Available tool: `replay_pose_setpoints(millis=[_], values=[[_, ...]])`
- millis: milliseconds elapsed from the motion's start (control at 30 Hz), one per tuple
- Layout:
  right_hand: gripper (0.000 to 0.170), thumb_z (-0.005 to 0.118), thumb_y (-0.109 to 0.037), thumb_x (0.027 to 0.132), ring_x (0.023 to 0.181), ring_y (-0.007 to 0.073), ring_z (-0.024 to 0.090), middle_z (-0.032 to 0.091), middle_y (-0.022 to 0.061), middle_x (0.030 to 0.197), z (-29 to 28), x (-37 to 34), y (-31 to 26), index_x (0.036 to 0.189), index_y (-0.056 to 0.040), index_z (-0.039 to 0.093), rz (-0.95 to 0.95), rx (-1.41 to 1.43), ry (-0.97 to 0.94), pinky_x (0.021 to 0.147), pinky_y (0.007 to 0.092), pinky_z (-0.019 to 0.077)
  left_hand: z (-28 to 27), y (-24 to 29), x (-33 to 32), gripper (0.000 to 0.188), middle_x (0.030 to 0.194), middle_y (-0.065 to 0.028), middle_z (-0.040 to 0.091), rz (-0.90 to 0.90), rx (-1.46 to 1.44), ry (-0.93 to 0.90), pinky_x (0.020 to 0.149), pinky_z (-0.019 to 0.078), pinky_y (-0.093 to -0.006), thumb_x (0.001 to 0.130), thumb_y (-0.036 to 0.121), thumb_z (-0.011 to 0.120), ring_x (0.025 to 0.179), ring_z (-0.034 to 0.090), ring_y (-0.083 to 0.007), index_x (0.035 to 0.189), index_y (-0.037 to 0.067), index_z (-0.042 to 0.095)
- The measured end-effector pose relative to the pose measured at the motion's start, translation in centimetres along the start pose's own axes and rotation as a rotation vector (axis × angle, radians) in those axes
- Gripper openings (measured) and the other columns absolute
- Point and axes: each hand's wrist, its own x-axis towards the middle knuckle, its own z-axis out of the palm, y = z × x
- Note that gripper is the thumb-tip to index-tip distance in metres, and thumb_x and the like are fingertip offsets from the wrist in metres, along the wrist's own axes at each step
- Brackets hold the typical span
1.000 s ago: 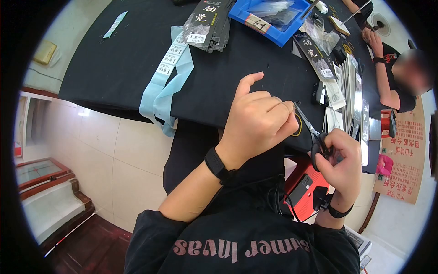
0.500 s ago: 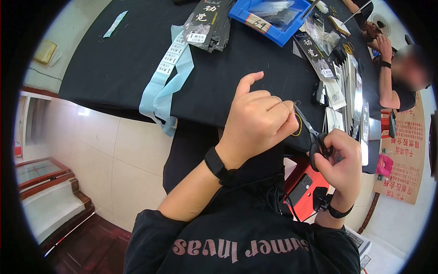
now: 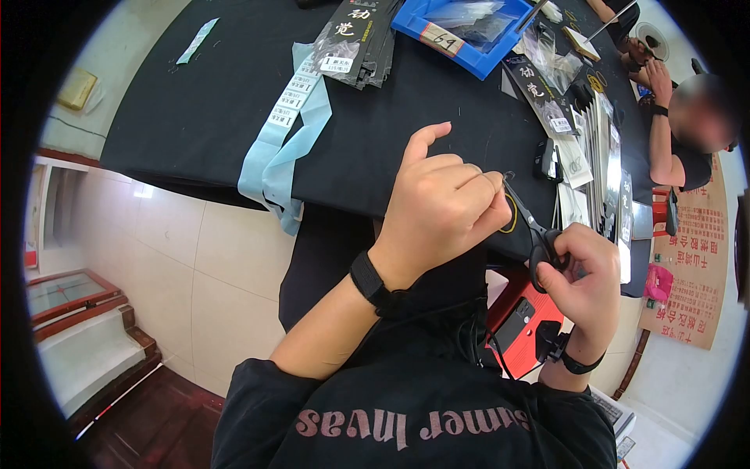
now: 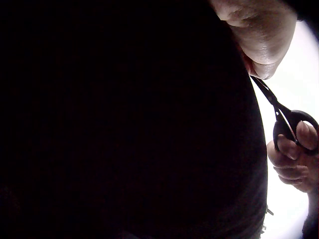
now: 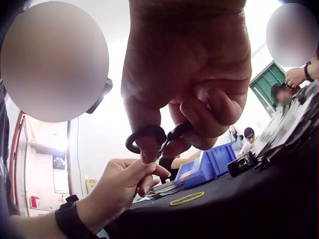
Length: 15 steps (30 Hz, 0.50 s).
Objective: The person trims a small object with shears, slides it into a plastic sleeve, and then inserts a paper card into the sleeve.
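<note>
My right hand grips black-handled scissors, with thumb and fingers through the loops. The blades point at the left fingertips, and their tips are right at them. In the head view my left hand is held in front of my body, one finger raised, the others curled. Its thumb and index finger pinch together at the blades; I cannot tell what small item is between them. A thin yellow loop shows beside these fingertips, and the right wrist view shows a yellow loop against the black cloth. Dark clothing fills most of the left wrist view.
A pale blue label strip hangs over the table edge near black printed packets. Beyond stands a blue bin of clear bags. More packets and a small black object lie right. Another person's arm is far right.
My hands and the scissors hold almost the same place. At the far right, the other person's arm and hands have shifted since the first frame.
</note>
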Motion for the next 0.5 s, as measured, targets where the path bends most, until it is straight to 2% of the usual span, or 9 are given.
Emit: replay_pose_setpoints(millis=[267, 500], values=[[0.028, 0.079, -0.012, 0.067, 0.052, 0.0142, 0.043, 0.047, 0.0049, 0.064, 0.1, 0.1, 0.1, 0.070, -0.0004, 0.054, -0.156, -0.050, 0.047, 0.045, 0.0275, 0.0303, 0.1, -0.1, -0.1, 0.006, 0.055, -0.0013, 0.056, -0.007, -0.014, 0.000, 0.099, 0.0466, -0.0467, 0.070, 0.002, 0.071, 0.049, 0.054, -0.0164, 0.069, 0.005, 0.066], [0.029, 0.080, -0.012, 0.067, 0.052, 0.0138, 0.042, 0.046, 0.0045, 0.064, 1.0, -0.2, 0.4, 0.071, -0.0003, 0.053, -0.153, 0.003, 0.085, 0.045, 0.0274, 0.0299, -0.1, -0.1, 0.0, 0.007, 0.055, -0.0012, 0.058, -0.020, -0.069, 0.020, 0.097, 0.0473, -0.0466, 0.069, 0.002, 0.070, 0.049, 0.055, -0.0164, 0.066, 0.006, 0.065]])
